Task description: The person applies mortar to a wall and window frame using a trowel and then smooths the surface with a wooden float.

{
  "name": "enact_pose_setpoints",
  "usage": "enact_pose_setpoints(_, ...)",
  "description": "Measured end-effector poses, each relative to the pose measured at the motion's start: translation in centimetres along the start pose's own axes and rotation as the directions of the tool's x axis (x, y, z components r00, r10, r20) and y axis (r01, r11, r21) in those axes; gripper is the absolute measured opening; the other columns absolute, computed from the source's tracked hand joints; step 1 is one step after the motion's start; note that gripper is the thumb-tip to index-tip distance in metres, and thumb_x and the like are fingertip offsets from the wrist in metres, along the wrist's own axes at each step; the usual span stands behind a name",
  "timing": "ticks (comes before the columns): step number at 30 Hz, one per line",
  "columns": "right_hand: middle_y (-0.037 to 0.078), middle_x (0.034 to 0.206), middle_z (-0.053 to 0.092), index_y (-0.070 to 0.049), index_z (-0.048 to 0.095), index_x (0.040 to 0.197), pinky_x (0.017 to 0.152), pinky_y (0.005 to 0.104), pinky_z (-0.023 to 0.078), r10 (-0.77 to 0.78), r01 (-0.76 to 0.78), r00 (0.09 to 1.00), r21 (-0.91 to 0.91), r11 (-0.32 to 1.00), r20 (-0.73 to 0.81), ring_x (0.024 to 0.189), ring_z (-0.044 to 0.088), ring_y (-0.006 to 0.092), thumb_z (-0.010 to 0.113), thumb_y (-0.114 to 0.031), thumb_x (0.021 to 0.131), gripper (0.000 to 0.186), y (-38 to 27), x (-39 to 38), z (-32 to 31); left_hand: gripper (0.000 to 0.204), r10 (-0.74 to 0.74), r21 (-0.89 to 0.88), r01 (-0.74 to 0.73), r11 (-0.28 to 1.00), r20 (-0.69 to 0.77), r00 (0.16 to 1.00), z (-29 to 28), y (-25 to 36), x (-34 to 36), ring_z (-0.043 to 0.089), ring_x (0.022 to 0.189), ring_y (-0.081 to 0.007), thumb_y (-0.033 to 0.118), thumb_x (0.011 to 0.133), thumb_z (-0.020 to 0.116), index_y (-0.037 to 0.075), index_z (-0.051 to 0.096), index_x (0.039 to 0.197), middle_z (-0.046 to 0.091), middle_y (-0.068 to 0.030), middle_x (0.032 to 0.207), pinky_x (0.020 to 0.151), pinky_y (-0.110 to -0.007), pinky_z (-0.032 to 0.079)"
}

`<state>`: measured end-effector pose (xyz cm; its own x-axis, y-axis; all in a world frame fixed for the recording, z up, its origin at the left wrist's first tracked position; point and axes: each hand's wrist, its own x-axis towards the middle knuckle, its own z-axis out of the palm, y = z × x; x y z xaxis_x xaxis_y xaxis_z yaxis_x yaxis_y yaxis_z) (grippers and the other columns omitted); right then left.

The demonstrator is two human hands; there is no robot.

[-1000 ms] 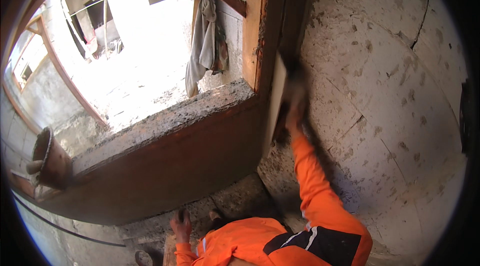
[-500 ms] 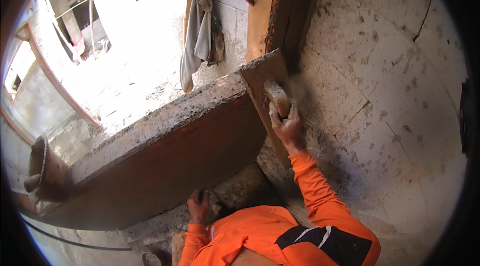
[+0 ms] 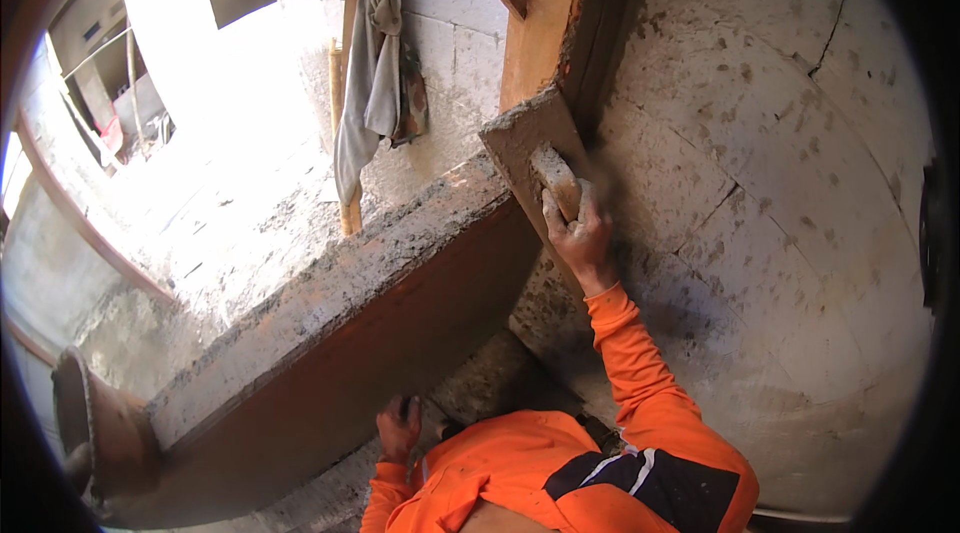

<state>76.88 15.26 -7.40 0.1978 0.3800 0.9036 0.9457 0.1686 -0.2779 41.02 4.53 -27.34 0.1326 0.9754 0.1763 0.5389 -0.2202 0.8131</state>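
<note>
My right hand is closed round the worn grip of a plastering float, a long flat board smeared with grey mortar. The float leans at a slant where the sill's right end meets the wall, its far end beside the wooden post. My left hand is low in front of the sill's face, fingers curled; a dark spot shows at the fingertips, and what they hold, if anything, is unclear. The rough mortar-topped sill runs from lower left to the post, its front face smooth, damp and brownish.
A mortar-crusted bucket stands at the sill's left end. A wooden post with a brace rises beyond the float. Grey cloths hang on a stick outside. The cracked, mortar-spotted wall fills the right side.
The view has shifted, so the bucket and hanging cloths appear further left. My right hand still grips the float, which stays near the sill's right end. The left hand remains low and curled.
</note>
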Motion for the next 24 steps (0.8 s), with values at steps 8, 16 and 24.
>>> enact_pose_setpoints(8, 0.019, 0.089, 0.061, 0.002, 0.058, 0.103, 0.06, 0.0409, 0.053, -0.085, 0.07, 0.994, -0.201, 0.977, -0.067, 0.075, 0.064, 0.0376, 0.073, -0.028, 0.08, 0.04, 0.4, -0.4, 1.1, 0.022, 0.109, 0.031, -0.11, 0.993, 0.048, 0.993, -1.9, -2.1, 1.3, 0.064, 0.082, -0.0418, 0.022, 0.085, 0.064, 0.002, 0.068, 0.091, 0.067, -0.0218, 0.086, 0.074, -0.045, 0.051)
enact_pose_setpoints(16, 0.023, 0.083, 0.063, 0.001, 0.058, 0.103, 0.06, 0.0421, 0.052, 0.017, -0.042, 0.979, -0.121, 0.992, -0.202, 0.075, 0.064, 0.041, 0.069, -0.034, 0.084, 0.041, -1.7, 7.1, 1.2, 0.023, 0.009, -0.014, -0.008, 1.0, 0.075, 0.997, -3.3, -4.2, 0.4, 0.066, 0.091, -0.0392, 0.02, 0.084, 0.064, 0.003, 0.07, 0.098, 0.068, -0.0212, 0.092, 0.081, -0.042, 0.052)
enact_pose_setpoints(24, 0.015, 0.081, 0.067, 0.0, 0.059, 0.1, 0.062, 0.0352, 0.053, -0.104, 0.149, 0.945, 0.125, 0.981, -0.31, 0.072, 0.068, 0.0279, 0.07, -0.025, 0.084, 0.032, -4.0, 10.9, -2.8, 0.022, 0.13, 0.034, -0.128, 0.991, -0.069, 0.989, -3.0, -5.2, -0.3, 0.066, 0.089, -0.0412, 0.019, 0.084, 0.065, 0.002, 0.069, 0.097, 0.068, -0.0226, 0.089, 0.077, -0.043, 0.053)
